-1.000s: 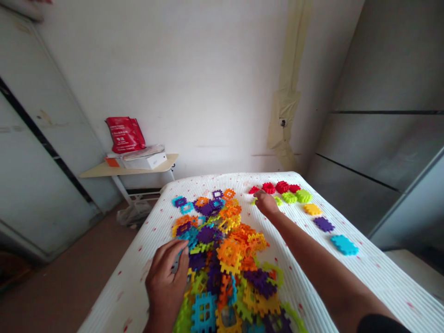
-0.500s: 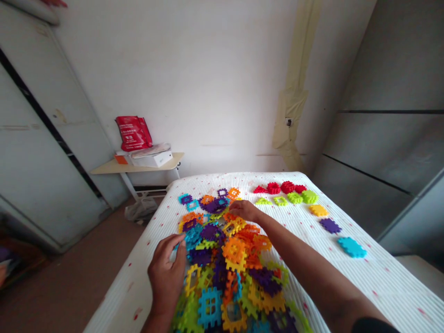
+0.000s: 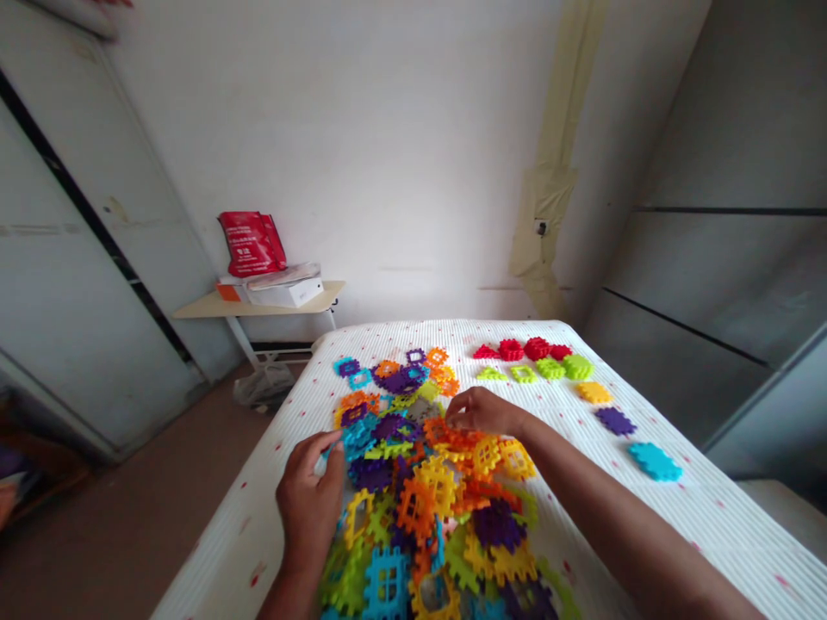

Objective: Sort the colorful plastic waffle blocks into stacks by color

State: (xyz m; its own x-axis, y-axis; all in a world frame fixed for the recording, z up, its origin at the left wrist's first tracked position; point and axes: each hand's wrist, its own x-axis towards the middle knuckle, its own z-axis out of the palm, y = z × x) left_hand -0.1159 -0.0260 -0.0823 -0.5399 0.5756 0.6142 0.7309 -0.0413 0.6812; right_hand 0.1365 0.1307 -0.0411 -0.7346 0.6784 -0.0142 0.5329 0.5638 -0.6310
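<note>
A heap of toothed plastic building tiles (image 3: 434, 484) in orange, yellow, purple, blue and lime green runs along the middle of the bed. My left hand (image 3: 308, 491) stays at the heap's left edge, thumb and forefinger bent with a gap between them. Its tips are beside some blue tiles (image 3: 358, 437); I see no tile clearly in it. Over the far right part of the heap, my right hand (image 3: 486, 412) has its fingers curled down at some orange tiles (image 3: 439, 433). Its fingertips are partly hidden, so anything between them does not show.
Red tiles (image 3: 536, 348) and lime tiles (image 3: 550, 369) stand in rows at the far right. Single yellow (image 3: 593, 393), purple (image 3: 615, 421) and blue (image 3: 655, 461) tiles lie nearer on the white sheet (image 3: 646, 534). Beyond the bed is a small table (image 3: 200, 306) with a red bag (image 3: 253, 244).
My right hand has come nearer and to the right. Orange and yellow tiles in the heap have shifted, some spreading right and nearer me. My left hand has hardly moved.
</note>
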